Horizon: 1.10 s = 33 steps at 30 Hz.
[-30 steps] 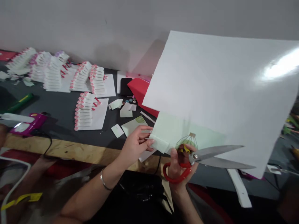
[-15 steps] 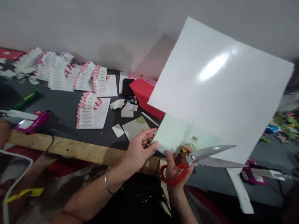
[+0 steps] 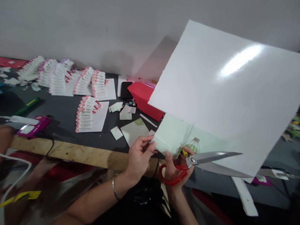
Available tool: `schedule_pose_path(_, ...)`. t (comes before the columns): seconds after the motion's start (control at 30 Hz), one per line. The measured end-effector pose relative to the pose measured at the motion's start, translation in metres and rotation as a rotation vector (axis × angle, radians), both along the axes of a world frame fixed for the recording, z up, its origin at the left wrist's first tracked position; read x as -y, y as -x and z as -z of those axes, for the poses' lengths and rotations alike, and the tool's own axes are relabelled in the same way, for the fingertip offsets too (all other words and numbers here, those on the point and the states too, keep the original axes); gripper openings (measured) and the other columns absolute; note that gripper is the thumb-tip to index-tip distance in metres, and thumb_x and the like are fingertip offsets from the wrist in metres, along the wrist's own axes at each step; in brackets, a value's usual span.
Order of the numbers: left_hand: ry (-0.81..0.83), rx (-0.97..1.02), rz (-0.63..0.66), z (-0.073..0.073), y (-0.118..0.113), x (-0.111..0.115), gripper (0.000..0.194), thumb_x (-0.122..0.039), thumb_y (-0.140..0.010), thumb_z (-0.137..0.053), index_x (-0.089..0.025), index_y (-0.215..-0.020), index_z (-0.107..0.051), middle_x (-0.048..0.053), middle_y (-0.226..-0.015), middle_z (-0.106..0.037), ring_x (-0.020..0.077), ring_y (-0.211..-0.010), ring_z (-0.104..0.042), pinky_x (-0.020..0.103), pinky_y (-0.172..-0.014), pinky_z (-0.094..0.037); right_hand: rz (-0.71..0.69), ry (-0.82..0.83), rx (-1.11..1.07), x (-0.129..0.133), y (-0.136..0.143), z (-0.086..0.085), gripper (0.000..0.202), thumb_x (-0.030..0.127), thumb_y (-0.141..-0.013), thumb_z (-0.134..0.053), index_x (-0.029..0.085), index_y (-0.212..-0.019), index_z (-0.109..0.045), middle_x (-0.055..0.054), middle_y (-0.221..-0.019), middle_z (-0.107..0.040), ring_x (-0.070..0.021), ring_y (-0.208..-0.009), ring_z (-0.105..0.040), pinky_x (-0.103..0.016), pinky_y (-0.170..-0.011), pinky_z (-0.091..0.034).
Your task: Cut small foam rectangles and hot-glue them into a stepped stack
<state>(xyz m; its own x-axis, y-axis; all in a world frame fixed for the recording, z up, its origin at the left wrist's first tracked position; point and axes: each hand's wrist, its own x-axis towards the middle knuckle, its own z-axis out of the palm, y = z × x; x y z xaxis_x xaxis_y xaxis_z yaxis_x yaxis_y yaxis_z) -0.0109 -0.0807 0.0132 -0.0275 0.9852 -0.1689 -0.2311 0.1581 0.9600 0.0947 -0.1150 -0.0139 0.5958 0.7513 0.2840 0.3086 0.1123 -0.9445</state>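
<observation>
A large glossy white sheet (image 3: 220, 90) is held up at a tilt over the bench, its lower part pale green with a balloon print (image 3: 194, 145). My left hand (image 3: 140, 156) pinches the sheet's lower left corner between thumb and fingers. In my right hand (image 3: 175, 170) are scissors (image 3: 174, 179) with red handles, their blades apart and pointing right. The thumb of that hand also presses on the sheet's lower edge. Part of the lower blade lies behind the sheet's corner. A pale card (image 3: 134, 129) with a green print lies beside my left hand.
Stacks of small white pieces with pink ends (image 3: 85, 115) stand on the dark bench (image 3: 63, 115). A red folded paper (image 3: 145, 100), a black object (image 3: 126, 90) and small card pieces (image 3: 116, 132) lie nearer. Purple glue gun (image 3: 37, 125) at left, with another person's arm (image 3: 6, 137).
The view has shifted slightly, and the sheet's right side has swung outward past the frame edge. Both hands keep their holds, and the scissor blades have tipped slightly downward.
</observation>
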Motion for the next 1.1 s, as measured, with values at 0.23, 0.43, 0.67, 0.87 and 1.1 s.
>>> schedule_pose_path(0.23,-0.042,0.003,-0.036,0.001,-0.002,-0.002,0.028,-0.042,-0.077,-0.075,-0.02,-0.092,-0.063,0.005,-0.093,-0.077,0.0183,-0.077,-0.073,0.031,-0.07,-0.062,-0.002,0.018,-0.104,-0.001,0.001,0.008,0.048,0.049,-0.08,-0.071,0.024,-0.107,-0.039,-0.01,-0.103,-0.061,-0.0256,-0.094,-0.066,-0.051,-0.093,-0.053)
schedule_pose_path(0.43,-0.078,0.041,-0.066,0.005,-0.009,-0.001,0.03,-0.038,-0.08,-0.074,-0.017,-0.096,-0.062,0.005,-0.088,-0.074,0.0154,-0.077,-0.071,0.025,-0.069,-0.059,0.074,-0.055,-0.128,-0.008,0.003,0.014,0.043,0.042,-0.081,-0.071,0.023,-0.108,-0.043,-0.01,-0.108,-0.065,-0.0233,-0.095,-0.067,-0.046,-0.092,-0.054)
schedule_pose_path(0.67,-0.023,0.187,-0.086,0.013,-0.008,-0.014,0.035,-0.038,-0.072,-0.081,-0.018,-0.093,-0.061,0.002,-0.082,-0.075,0.0147,-0.07,-0.071,0.027,-0.065,-0.061,-0.08,-0.035,-0.094,-0.011,-0.013,0.022,0.048,0.043,-0.082,-0.071,0.023,-0.118,-0.046,-0.011,-0.11,-0.064,-0.0256,-0.099,-0.067,-0.047,-0.091,-0.054)
schedule_pose_path(0.87,-0.135,0.162,-0.238,0.013,0.018,-0.051,0.039,-0.036,-0.067,-0.085,-0.016,-0.091,-0.062,0.002,-0.077,-0.076,0.0149,-0.069,-0.073,0.026,-0.064,-0.062,-0.333,0.175,0.357,0.006,-0.086,0.03,0.042,0.038,-0.081,-0.07,0.025,-0.118,-0.055,-0.006,-0.098,-0.066,-0.0221,-0.081,-0.067,-0.037,-0.072,-0.057)
schedule_pose_path(1.1,-0.211,0.156,-0.301,0.004,0.039,-0.067,0.04,-0.037,-0.065,-0.086,-0.017,-0.089,-0.061,0.001,-0.077,-0.075,0.0146,-0.068,-0.072,0.026,-0.063,-0.062,-0.524,0.42,0.779,-0.006,-0.127,0.032,0.044,0.031,-0.083,-0.061,0.018,-0.125,-0.057,-0.016,-0.108,-0.067,-0.0314,-0.099,-0.065,-0.046,-0.086,-0.054)
